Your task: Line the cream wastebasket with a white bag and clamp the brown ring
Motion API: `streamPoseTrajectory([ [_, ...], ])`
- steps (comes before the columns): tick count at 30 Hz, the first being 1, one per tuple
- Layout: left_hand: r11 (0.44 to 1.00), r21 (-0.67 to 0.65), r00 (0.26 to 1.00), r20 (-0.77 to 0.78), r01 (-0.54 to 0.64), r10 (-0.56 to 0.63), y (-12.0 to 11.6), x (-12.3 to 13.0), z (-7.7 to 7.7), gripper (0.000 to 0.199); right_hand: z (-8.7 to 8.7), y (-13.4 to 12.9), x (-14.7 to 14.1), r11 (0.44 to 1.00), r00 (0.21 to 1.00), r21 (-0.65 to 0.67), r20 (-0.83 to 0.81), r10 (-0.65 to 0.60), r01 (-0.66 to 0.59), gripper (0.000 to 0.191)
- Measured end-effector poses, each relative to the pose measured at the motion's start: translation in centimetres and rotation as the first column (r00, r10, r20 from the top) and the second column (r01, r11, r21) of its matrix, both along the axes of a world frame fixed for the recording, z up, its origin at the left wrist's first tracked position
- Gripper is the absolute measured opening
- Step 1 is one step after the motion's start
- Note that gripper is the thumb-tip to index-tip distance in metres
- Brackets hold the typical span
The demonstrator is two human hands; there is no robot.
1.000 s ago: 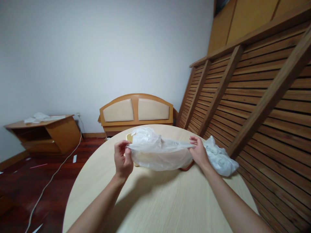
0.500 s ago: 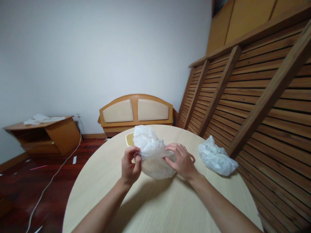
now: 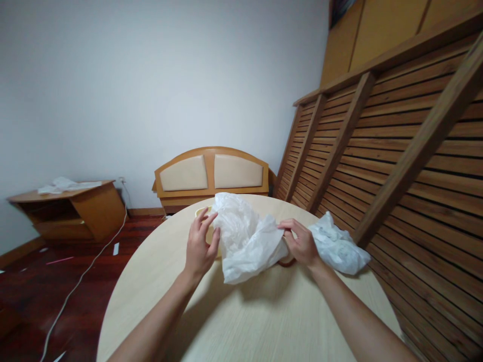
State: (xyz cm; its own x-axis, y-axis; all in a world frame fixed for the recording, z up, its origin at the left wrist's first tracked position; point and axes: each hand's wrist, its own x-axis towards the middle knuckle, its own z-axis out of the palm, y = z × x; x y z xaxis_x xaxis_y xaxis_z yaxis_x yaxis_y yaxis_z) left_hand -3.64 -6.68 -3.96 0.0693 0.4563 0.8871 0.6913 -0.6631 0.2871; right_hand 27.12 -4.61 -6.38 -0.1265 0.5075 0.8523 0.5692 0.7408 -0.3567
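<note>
A thin white plastic bag (image 3: 245,241), crumpled and loosely spread, is held above the round table (image 3: 287,322). Its right edge is pinched between the thumb and fingers of my right hand (image 3: 301,242). My left hand (image 3: 202,246) is beside the bag's left side, fingers apart and curved; whether a fingertip touches the plastic I cannot tell. Behind the bag, mostly hidden, is a yellowish thing with a pale rim (image 3: 199,211). Under the bag near my right hand, a small brown curved piece (image 3: 287,262) shows; its kind is hidden.
A second white plastic bag (image 3: 339,246), bunched up, lies at the table's right edge. Slatted wooden panels (image 3: 362,156) lean close on the right. A wooden headboard (image 3: 209,173) stands behind. At left are a low cabinet (image 3: 96,211) and a white cable (image 3: 81,279) on the floor.
My left hand has opened from its pinch on the bag. My right hand has moved right, pulling the bag's edge along, and the bag has spread out. The second bag has stayed put.
</note>
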Motion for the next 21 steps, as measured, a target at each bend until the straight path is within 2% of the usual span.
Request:
streamPoseTrajectory([
  [3,0.995,-0.075,0.990,-0.133,-0.059,0.049,0.8,-0.5,-0.6,0.037,0.1,-0.4,0.4,0.988,0.993,-0.132,0.083,0.090,-0.079,0.026],
  [5,0.992,-0.072,0.973,-0.214,-0.102,0.085,1.2,-0.6,-1.1,0.029,0.1,-0.7,0.7,0.971,0.978,-0.207,0.143,0.150,-0.118,0.028],
  [8,0.990,0.020,0.948,-0.283,-0.143,0.143,1.4,-0.6,-1.6,0.017,0.1,-0.7,0.7,0.944,0.955,-0.299,0.210,0.209,-0.141,0.032],
  [11,0.981,0.153,0.936,-0.313,-0.117,0.160,1.2,-0.5,-1.5,0.017,0.2,-0.5,0.2,0.948,0.967,-0.313,0.215,0.137,-0.065,0.037],
  [13,0.974,0.218,0.930,-0.343,-0.059,0.133,0.8,-0.3,-1.2,0.017,0.3,-0.6,-0.5,0.967,0.977,-0.253,0.206,0.048,0.006,0.029],
  [15,0.971,0.239,0.918,-0.390,0.018,0.079,0.2,0.2,-1.0,0.017,0.5,-1.0,-1.4,0.993,0.981,-0.111,0.193,-0.017,0.039,0.017],
  [16,0.971,0.233,0.908,-0.417,0.061,0.043,-0.1,0.5,-0.8,0.018,0.6,-1.3,-1.9,0.999,0.981,-0.018,0.189,-0.033,0.037,0.022],
  [18,0.969,0.201,0.882,-0.470,0.144,-0.033,-0.7,1.1,-0.6,0.019,0.7,-2.0,-3.0,0.988,0.979,0.153,0.203,-0.032,0.000,0.044],
  [21,0.948,0.162,0.829,-0.540,0.272,-0.145,-1.4,1.9,-0.4,0.021,0.9,-2.9,-4.3,0.965,0.959,0.259,0.280,-0.038,-0.037,0.065],
])
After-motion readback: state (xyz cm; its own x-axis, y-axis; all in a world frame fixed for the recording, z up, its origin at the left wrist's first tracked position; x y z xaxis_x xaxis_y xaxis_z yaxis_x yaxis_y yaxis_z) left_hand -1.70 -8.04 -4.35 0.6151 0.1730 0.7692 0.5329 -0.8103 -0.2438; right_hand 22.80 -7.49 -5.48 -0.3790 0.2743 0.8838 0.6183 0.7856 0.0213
